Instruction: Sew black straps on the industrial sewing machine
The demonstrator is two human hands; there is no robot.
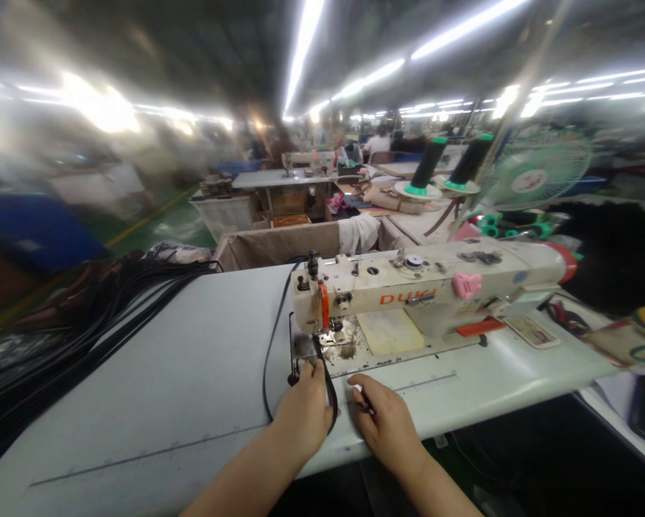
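One sewing machine (pixel 424 287) tops the pale table (pixel 209 359) beneath strip lights (pixel 303 47).

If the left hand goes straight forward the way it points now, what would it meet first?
The left hand would probably meet the sewing machine first, around its needle area; exact depth is unclear from this single view.

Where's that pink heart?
In the head view, the pink heart is right of centre, on the front of the white sewing machine, just right of its orange letters and above the red strip.
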